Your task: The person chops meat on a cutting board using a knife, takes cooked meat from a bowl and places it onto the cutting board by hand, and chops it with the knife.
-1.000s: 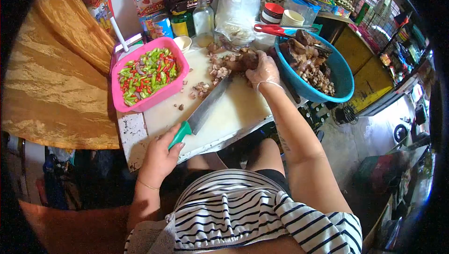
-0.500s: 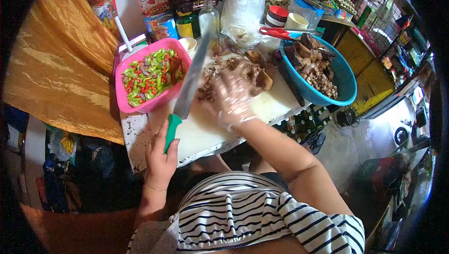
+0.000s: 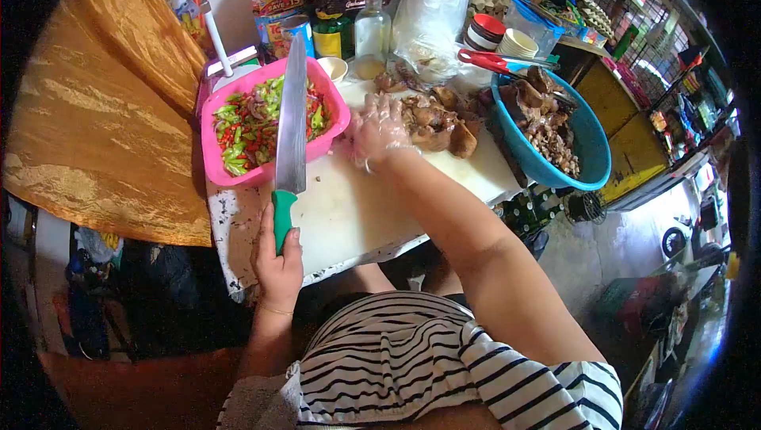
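My left hand [image 3: 277,263] is closed around the green handle of a long knife [image 3: 293,121], its blade pointing up and away over the pink basin. That pink basin [image 3: 337,125] holds cut green and red chilies with onion pieces. My right hand [image 3: 379,130], in a clear plastic glove, lies with fingers stretched out on the white cutting board [image 3: 349,216], close to the basin's right side. Whatever is under its palm is hidden. Just right of it are brown cooked meat pieces [image 3: 436,121], some chopped, some in larger chunks.
A blue basin [image 3: 590,168] of chopped meat and larger chunks stands at the right, with red-handled tongs [image 3: 483,60] across its rim. Behind the board are a glass bottle [image 3: 371,34], a small white cup [image 3: 333,69], stacked bowls [image 3: 519,43] and a plastic bag [image 3: 428,18].
My right hand has moved left, from the chopped meat toward the pink basin's side. The knife has turned more upright and now overlaps the pink basin. The view has shifted slightly.
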`<act>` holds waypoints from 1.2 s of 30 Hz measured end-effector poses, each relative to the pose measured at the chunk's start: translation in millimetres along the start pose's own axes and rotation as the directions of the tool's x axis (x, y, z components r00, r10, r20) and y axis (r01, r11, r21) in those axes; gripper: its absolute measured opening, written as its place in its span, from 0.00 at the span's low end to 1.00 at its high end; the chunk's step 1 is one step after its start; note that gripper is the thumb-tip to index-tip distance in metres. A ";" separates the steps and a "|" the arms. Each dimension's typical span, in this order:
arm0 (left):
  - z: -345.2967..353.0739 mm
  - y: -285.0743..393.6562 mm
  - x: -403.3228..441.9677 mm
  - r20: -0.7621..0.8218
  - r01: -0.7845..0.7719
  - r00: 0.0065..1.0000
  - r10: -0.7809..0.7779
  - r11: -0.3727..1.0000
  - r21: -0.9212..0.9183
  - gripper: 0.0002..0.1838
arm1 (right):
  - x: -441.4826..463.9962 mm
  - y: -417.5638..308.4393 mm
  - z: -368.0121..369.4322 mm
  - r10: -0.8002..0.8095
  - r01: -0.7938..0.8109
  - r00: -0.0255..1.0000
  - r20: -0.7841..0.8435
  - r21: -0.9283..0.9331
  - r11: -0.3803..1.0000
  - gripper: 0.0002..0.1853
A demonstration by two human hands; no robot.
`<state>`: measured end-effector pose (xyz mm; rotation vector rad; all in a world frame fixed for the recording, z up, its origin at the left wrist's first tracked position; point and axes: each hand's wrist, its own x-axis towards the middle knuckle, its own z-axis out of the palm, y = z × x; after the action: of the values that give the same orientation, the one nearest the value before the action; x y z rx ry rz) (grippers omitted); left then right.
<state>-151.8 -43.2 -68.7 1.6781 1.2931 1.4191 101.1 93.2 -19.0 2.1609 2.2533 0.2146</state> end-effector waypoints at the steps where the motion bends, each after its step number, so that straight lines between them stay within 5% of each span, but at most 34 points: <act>1: 0.2 1.5 0.2 0.001 0.014 1.000 -0.014 1.000 -0.021 0.31 | 8.1 2.5 -1.2 0.004 -0.003 0.999 0.045 -0.022 1.000 0.42; 4: 0.0 4.8 0.5 0.006 0.034 0.999 -0.033 0.998 -0.047 0.30 | 27.2 -0.3 2.6 -0.102 0.101 0.993 0.059 0.025 0.995 0.40; 5: 0.4 5.4 0.7 0.007 0.026 1.000 -0.026 0.999 -0.031 0.30 | 29.3 2.1 -0.5 -0.116 0.104 0.978 0.173 0.079 0.992 0.37; 18: 3.7 1.0 0.8 -0.008 -0.034 0.999 0.034 0.998 -0.054 0.30 | 3.5 -0.8 5.8 0.026 0.038 0.994 -0.106 0.564 0.825 0.12; 22: 3.1 8.8 -1.8 0.011 -0.022 1.000 0.022 0.999 -0.032 0.30 | 14.9 9.2 -7.1 0.490 -0.223 0.870 0.055 0.930 0.291 0.09; 24: 2.5 7.6 -1.5 0.014 0.006 1.000 -0.005 0.999 -0.033 0.30 | 23.4 34.4 -10.4 0.457 -0.029 0.870 0.184 0.945 -0.325 0.06; 27: 2.5 6.0 -1.1 0.021 0.005 1.000 -0.003 0.998 -0.067 0.31 | 19.5 124.2 -21.8 0.287 0.128 0.958 -0.023 0.927 -0.352 0.06; 29: 2.2 5.2 -1.5 0.022 0.013 1.000 -0.012 0.998 -0.069 0.31 | -9.9 184.5 -24.9 0.333 0.416 0.738 -0.586 0.785 0.459 0.10; 30: 2.4 5.1 -1.6 0.022 0.020 1.000 -0.018 0.997 -0.070 0.31 | -30.5 202.9 -39.1 0.435 0.391 0.644 -0.629 0.760 0.520 0.12; 31: 3.0 5.8 -1.5 0.021 0.026 0.999 -0.025 0.997 -0.072 0.31 | -51.7 220.5 -54.6 0.529 0.347 0.536 -0.658 0.742 0.573 0.13; 32: 3.1 7.2 -1.6 0.020 0.033 0.999 -0.032 0.997 -0.074 0.31 | -81.5 221.0 -85.9 0.731 0.323 0.674 -0.106 0.932 -0.163 0.15; 34: 3.3 8.2 -1.4 0.019 0.041 0.999 -0.040 0.996 -0.076 0.31 | -109.9 232.3 -97.7 0.882 0.405 0.427 -0.197 0.914 0.008 0.19; 35: 3.6 8.1 -1.3 0.018 0.043 0.999 -0.041 0.996 -0.078 0.31 | -122.9 251.2 -90.5 0.901 0.176 0.354 -0.251 0.964 0.199 0.22; 36: 3.9 8.2 -1.4 0.019 0.044 0.999 -0.043 0.996 -0.079 0.31 | -134.5 274.0 -78.7 0.885 -0.142 0.390 -0.256 0.932 0.332 0.24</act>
<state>-145.6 -46.8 -63.1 1.5974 1.2395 1.4091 371.4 -37.6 76.8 4.1814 1.6629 0.0809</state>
